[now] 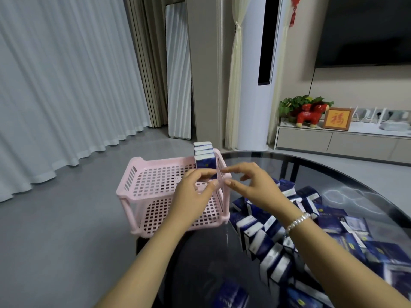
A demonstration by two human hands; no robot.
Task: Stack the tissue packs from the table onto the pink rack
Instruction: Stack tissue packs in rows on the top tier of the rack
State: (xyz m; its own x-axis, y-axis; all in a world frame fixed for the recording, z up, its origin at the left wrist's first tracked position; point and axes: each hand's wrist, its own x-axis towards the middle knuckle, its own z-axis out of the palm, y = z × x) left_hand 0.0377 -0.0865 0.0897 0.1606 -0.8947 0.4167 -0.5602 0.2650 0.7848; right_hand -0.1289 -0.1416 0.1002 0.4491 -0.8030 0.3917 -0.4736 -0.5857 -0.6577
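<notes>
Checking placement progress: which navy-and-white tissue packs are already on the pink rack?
The upright row of navy-and-white tissue packs in the pink perforated plastic rack's far right corner; the rest lie heaped on the glass table.

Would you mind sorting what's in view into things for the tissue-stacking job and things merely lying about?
For the job: pink rack; row of packs in rack; loose tissue packs; glass table.

Lying about: mirror; red toy horse; framed picture; television.

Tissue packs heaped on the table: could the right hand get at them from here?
Probably yes: the right hand hovers empty just above the tissue packs, with nothing between them.
</notes>
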